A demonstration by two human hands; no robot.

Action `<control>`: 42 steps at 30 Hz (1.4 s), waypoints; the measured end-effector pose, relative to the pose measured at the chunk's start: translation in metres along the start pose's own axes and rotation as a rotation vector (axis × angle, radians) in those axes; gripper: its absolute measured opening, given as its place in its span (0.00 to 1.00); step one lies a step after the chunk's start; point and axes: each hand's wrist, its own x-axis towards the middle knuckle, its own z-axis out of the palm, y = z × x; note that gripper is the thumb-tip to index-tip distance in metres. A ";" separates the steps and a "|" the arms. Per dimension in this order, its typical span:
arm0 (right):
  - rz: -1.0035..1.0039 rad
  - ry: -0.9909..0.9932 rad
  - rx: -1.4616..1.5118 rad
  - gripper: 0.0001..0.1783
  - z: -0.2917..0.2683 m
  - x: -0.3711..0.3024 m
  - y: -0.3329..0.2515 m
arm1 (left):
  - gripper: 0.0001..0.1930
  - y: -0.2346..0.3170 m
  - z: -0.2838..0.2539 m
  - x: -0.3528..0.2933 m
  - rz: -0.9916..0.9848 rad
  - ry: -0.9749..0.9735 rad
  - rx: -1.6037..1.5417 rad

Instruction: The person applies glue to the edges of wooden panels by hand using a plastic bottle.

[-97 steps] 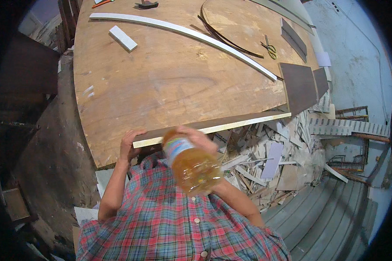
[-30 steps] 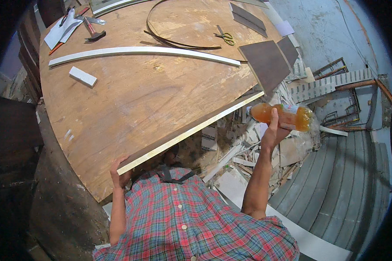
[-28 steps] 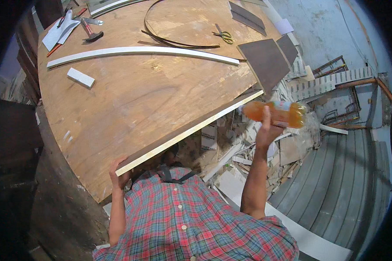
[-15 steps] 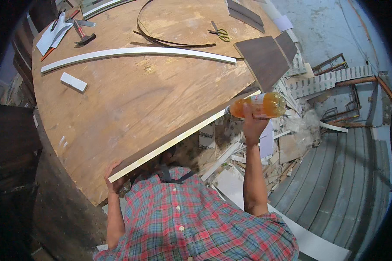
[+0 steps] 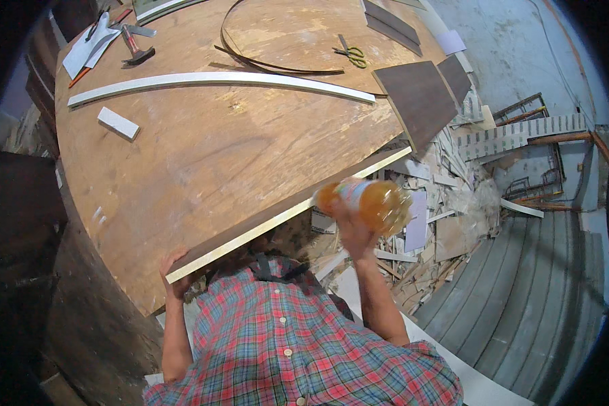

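A long dark board [image 5: 264,229] with a pale, yellowish long edge lies slantwise along the near side of the wooden table. Its near left end is in the grip of my left hand [image 5: 173,274]; part of that hand is hidden behind the board. My right hand [image 5: 355,233] is wrapped around a clear plastic bottle [image 5: 388,207] of orange-yellow liquid. The bottle is tipped on its side, its narrow end toward the middle of the board's edge. Motion blurs it, so I cannot tell whether its tip touches the edge.
On the wooden table [image 5: 183,162] lie a curved white strip [image 5: 216,79], a small white block [image 5: 119,123], a hammer [image 5: 136,49], scissors [image 5: 351,54] and a bent dark strip [image 5: 277,67]. Dark panels [image 5: 416,101] sit at the right edge. Scrap pieces [image 5: 446,223] cover the floor.
My right hand has brought the bottle left and nearer to me along the board's edge, from the far right end toward the middle. My left hand keeps its hold on the board.
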 end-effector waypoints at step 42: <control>-0.131 0.086 -0.304 0.05 -0.011 0.037 -0.001 | 0.15 0.004 -0.006 0.002 -0.006 -0.013 0.010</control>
